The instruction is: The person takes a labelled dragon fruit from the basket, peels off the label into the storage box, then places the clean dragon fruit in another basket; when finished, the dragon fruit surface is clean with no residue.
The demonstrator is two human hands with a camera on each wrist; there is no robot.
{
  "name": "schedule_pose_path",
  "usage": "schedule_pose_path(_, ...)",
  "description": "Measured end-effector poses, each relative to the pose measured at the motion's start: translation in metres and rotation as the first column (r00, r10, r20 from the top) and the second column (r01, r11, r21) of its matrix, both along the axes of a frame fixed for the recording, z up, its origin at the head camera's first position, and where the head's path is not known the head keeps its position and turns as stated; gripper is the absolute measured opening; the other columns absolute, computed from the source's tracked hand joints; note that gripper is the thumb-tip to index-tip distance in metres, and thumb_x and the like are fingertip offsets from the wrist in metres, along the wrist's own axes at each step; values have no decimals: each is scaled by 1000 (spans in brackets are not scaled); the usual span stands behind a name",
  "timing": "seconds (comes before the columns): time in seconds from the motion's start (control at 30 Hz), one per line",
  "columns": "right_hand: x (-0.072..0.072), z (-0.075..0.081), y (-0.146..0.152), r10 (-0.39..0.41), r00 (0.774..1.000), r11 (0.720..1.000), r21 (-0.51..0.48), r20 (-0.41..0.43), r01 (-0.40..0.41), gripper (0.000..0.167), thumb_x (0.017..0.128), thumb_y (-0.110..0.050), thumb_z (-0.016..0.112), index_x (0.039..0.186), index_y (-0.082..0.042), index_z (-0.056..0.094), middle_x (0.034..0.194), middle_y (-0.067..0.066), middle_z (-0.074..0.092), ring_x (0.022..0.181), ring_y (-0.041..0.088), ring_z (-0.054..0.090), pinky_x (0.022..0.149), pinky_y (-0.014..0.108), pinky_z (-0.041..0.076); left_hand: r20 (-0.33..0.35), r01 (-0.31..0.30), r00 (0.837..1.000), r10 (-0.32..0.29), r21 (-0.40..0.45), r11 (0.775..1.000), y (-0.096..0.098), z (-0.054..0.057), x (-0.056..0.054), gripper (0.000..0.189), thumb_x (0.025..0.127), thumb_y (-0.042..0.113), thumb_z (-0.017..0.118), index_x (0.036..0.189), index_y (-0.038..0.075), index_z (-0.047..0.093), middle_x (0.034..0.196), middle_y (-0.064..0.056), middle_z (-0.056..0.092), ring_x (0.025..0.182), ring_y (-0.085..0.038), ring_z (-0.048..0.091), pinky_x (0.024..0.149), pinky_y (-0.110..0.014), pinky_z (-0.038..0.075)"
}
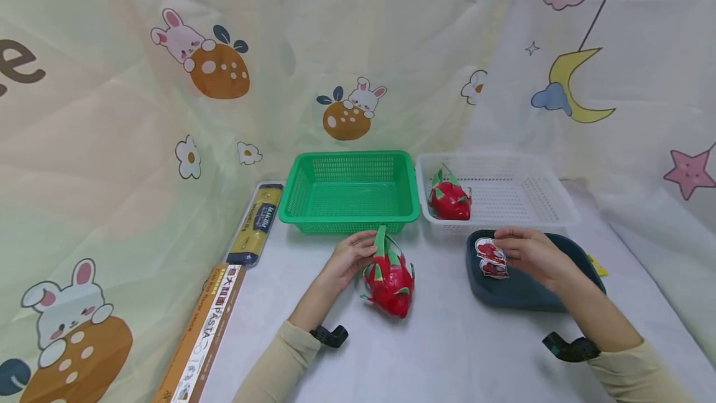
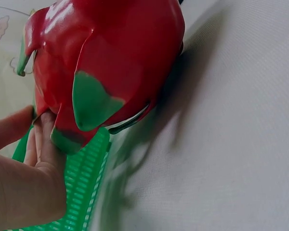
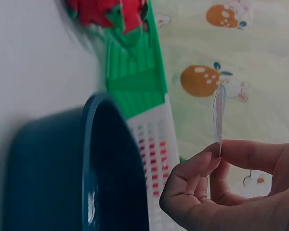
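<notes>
My left hand (image 1: 349, 260) grips a red toy dragon fruit (image 1: 390, 285) near its leafy green end, over the white table. In the left wrist view the thumb and fingers pinch the base of its leaves, and the red body (image 2: 130, 48) fills the upper part. Over the dark blue tub (image 1: 520, 294), my right hand (image 1: 531, 258) pinches a small flat sticker (image 1: 492, 258) printed with red pictures. The right wrist view shows that sticker (image 3: 219, 115) edge-on between thumb and finger. A second dragon fruit (image 1: 450, 199) lies in the white basket (image 1: 537, 222).
A green basket (image 1: 349, 227) stands at the back, left of the white one. Along the left side lie a pack of pasta (image 1: 254, 222) and a long orange-brown box (image 1: 201, 334). Something yellow (image 1: 597, 265) shows behind the tub's right side. A printed cloth hangs behind.
</notes>
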State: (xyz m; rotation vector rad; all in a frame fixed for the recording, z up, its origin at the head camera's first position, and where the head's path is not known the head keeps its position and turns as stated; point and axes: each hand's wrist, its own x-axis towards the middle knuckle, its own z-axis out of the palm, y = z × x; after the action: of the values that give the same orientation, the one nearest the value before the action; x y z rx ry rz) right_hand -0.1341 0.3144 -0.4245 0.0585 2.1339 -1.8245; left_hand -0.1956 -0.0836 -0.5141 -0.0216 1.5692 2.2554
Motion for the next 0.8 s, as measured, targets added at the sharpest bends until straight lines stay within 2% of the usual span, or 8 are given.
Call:
schedule_pose_path(0.17,-7,-9,28,-22,999,997,74,23,20,29,108,-22,58,126,0,60,108,-8,63,93,8,65,83,24,58,-6,2,1000,-2,6,1000,-2,-2,0,51,98,-6,63,147,-4,51,129,-16,70,99,-15,74,85,-28,62)
schedule_pose_path(0.23,-10,-13,37,-36,998,994,107,44,31,35,108,-24,58,127,5,61,105,-7,65,91,9,67,81,26,59,0,-4,1000,4,13,1000,-3,-2,0,51,98,-6,63,147,-5,51,129,-16,70,97,-15,74,84,-27,62)
schedule_pose_path(0.4,-15,-20,55,-36,997,960,278,66,16,56,108,-31,56,137,16,53,107,-1,68,92,10,66,83,29,62,3,-5,1000,5,21,1000,-6,-4,-1,52,98,-7,62,148,-6,49,127,-15,71,94,-14,74,82,-26,62)
schedule_pose_path(0.53,-19,-24,66,-37,995,936,352,87,4,61,108,-33,55,141,18,49,114,7,68,94,11,65,86,33,63,5,0,1000,0,26,1000,-7,-5,-1,52,97,-7,62,148,-5,50,126,-13,71,94,-14,74,82,-26,62)
schedule_pose_path(0.63,-21,-29,72,-41,994,926,377,101,0,59,108,-32,53,140,18,49,121,18,67,96,12,66,86,34,63,2,-1,1000,1,29,1000,-8,-6,-2,51,98,-7,62,148,-4,51,125,-12,72,94,-14,74,82,-26,62)
schedule_pose_path(0.8,-24,-36,77,-54,991,908,418,122,-2,55,109,-29,48,140,17,51,136,38,54,101,18,67,89,38,63,-3,-4,1000,4,28,1000,-7,-6,-2,50,98,-6,62,147,-3,52,126,-13,71,96,-14,74,83,-26,62)
